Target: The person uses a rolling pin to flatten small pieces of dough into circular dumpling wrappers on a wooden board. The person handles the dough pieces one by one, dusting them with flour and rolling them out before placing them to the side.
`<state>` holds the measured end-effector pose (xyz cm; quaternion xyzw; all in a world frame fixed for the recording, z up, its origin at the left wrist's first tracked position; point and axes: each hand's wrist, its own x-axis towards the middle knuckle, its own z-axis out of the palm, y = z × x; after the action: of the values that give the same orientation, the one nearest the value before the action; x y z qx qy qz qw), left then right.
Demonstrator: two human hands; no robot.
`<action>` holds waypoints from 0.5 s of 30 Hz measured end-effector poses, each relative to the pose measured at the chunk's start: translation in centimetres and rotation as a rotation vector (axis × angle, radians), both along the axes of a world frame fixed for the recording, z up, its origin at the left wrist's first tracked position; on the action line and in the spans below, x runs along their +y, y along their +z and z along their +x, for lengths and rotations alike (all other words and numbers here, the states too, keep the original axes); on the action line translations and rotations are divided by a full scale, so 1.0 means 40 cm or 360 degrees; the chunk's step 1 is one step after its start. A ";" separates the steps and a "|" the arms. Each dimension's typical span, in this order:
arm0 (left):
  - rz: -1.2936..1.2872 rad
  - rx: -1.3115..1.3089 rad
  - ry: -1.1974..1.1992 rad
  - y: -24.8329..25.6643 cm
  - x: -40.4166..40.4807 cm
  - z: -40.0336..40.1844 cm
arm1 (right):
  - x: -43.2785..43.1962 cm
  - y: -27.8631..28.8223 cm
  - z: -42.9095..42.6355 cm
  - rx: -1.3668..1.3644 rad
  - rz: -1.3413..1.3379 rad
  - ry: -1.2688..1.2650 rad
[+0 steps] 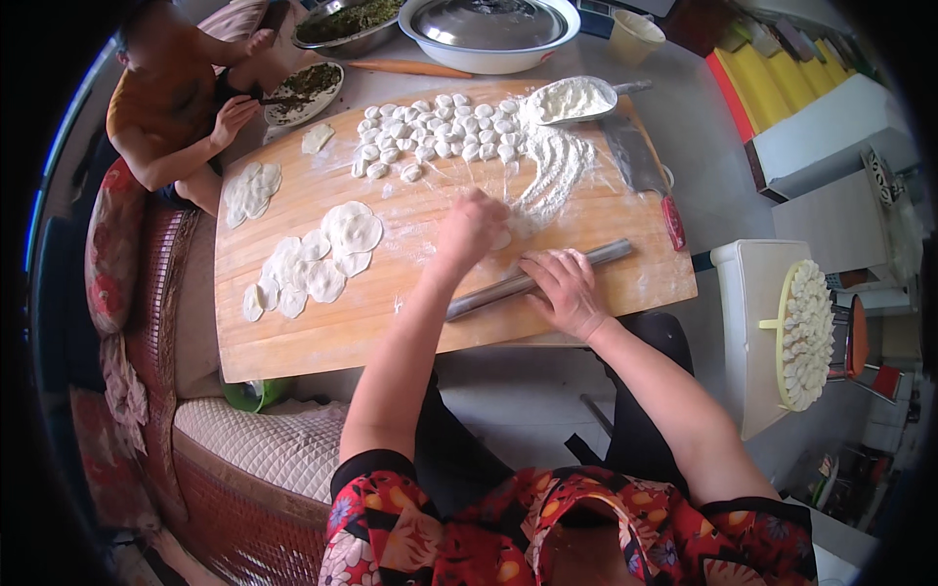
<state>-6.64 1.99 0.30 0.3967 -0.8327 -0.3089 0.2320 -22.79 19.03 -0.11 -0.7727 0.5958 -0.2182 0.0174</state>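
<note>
My left hand, curled and slightly blurred, is over the middle of a floured wooden board. A small flat dough disc shows beside its fingers; whether they grip it is hidden. My right hand lies over a metal rolling pin near the board's front edge, fingers across it and thumb on the near side. Rolled dough wrappers overlap in a pile to the left. Beyond my hands sit many small floured dough pieces. Loose flour spreads to their right.
A metal scoop of flour and a red-handled cleaver lie at the board's right. Across the left corner, a person holds a utensil over a plate of filling. More wrappers lie nearby. Shaped dumplings fill a yellow tray.
</note>
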 end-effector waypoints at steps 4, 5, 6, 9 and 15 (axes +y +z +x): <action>-0.0058 -0.0149 0.0020 0.012 0.046 0.044 | 0.000 0.008 0.002 0.0034 -0.0004 -0.0014; -0.0111 -0.0187 0.0063 0.011 0.051 0.055 | -0.003 0.010 0.000 0.0029 -0.0003 -0.0005; -0.0076 -0.0244 0.0111 0.016 0.056 0.066 | -0.003 0.010 -0.001 0.0027 0.0005 0.0006; 0.0215 -0.0079 0.0153 0.032 0.046 0.100 | -0.002 0.009 0.001 0.0038 0.0008 0.0011; 0.0289 0.0019 -0.0032 0.051 -0.013 0.109 | 0.000 0.014 -0.005 0.0050 0.0041 0.0016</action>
<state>-2.28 1.47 2.36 0.4059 -0.8038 -0.3878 0.1968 -22.99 19.04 0.44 -0.7788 0.5948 -0.1981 0.0191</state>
